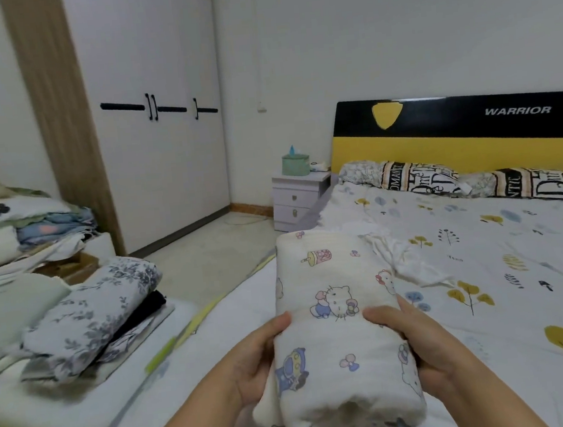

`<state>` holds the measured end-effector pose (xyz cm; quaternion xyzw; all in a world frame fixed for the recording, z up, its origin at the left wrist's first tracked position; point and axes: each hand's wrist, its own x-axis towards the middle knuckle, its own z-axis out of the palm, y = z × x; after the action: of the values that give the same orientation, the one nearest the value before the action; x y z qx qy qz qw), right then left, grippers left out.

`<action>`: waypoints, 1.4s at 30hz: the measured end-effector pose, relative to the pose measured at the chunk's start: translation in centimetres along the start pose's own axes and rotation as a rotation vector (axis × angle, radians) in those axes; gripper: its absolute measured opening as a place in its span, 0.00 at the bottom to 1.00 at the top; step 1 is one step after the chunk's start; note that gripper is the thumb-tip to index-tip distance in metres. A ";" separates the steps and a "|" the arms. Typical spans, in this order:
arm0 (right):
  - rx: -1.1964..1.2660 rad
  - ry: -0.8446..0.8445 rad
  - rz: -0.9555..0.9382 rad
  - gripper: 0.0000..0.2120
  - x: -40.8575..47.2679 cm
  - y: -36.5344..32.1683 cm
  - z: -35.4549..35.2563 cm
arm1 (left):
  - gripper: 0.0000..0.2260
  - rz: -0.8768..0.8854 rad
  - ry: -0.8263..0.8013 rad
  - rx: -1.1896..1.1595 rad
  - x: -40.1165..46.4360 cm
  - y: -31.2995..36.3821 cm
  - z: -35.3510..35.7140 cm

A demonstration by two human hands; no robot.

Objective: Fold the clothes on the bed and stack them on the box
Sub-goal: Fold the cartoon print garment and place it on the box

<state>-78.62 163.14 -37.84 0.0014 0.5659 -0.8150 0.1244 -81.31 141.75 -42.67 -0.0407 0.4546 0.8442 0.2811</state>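
Observation:
I hold a folded cream garment [334, 315] printed with cartoon cats, lifted above the bed's left edge. My left hand [260, 360] grips its left side and my right hand [420, 344] grips its right side, thumbs on top. To the left, a white box [85, 407] carries a stack of folded clothes: a blue-grey floral piece [93, 310] lies on top, with a black one [145, 312] beneath it. A crumpled white garment [404, 256] lies on the bed [520, 276] just behind the folded one.
Pillows [441, 177] lie along the yellow-and-black headboard [454, 134]. A white nightstand [297, 198] with a green tissue box [296, 163] stands left of the bed. A white wardrobe [147, 123] fills the back left. More bedding and clothes [17, 232] pile at far left.

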 end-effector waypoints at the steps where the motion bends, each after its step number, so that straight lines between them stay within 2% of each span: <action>1: 0.030 -0.023 0.018 0.26 -0.4 -0.1 0.8 | 0.37 0.011 0.007 0.008 -1.2 0.3 -0.1; 2: 0.073 -0.042 0.047 0.24 -0.8 -0.2 1.6 | 0.33 0.022 0.021 0.028 -2.6 0.6 -0.1; 5: 0.184 -0.101 0.122 0.20 -1.9 -0.3 4.3 | 0.11 0.088 0.063 0.067 -6.8 1.5 -0.1; 7: 0.193 -0.149 0.148 0.21 -2.9 -0.2 6.4 | 0.07 0.124 0.087 0.095 -9.4 2.1 -0.4; 8: 0.200 -0.175 0.159 0.23 -3.4 0.1 7.4 | 0.09 0.146 0.099 0.108 -10.7 2.3 -0.7; 11: 0.213 -0.226 0.197 0.38 -4.5 1.5 9.9 | 0.18 0.180 0.159 0.154 -14.3 2.6 -2.1; 14: 0.253 -0.267 0.211 0.37 -5.7 2.9 12.4 | 0.16 0.165 0.212 0.201 -18.2 3.1 -2.9; 17: 0.257 -0.284 0.194 0.43 -6.7 4.3 14.9 | 0.20 0.174 0.254 0.206 -21.6 3.4 -4.1; 19: 0.243 -0.313 0.204 0.44 -7.6 4.8 16.9 | 0.15 0.187 0.278 0.216 -23.8 3.8 -4.8; 22: 0.226 -0.326 0.212 0.39 -8.3 5.5 19.7 | 0.09 0.213 0.304 0.237 -26.4 4.5 -6.3; 26: 0.179 -0.338 0.232 0.48 -7.7 6.2 23.1 | 0.10 0.284 0.316 0.264 -28.7 5.6 -9.0; 32: 0.113 -0.304 0.234 0.55 -4.5 7.5 27.4 | 0.12 0.329 0.348 0.303 -29.7 8.4 -13.5; 38: 0.015 -0.378 0.218 0.42 1.8 8.0 31.7 | 0.11 0.342 0.396 0.298 -27.6 13.2 -18.2; 41: -0.042 -0.373 0.223 0.20 6.4 7.3 34.2 | 0.07 0.329 0.442 0.271 -25.8 16.7 -20.3; 42: -0.039 -0.365 0.224 0.18 8.2 6.9 35.1 | 0.07 0.326 0.465 0.275 -25.1 18.3 -21.1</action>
<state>-80.28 126.80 -32.73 -0.0858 0.5459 -0.7718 0.3145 -73.55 106.27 -33.17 -0.1209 0.6172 0.7767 0.0337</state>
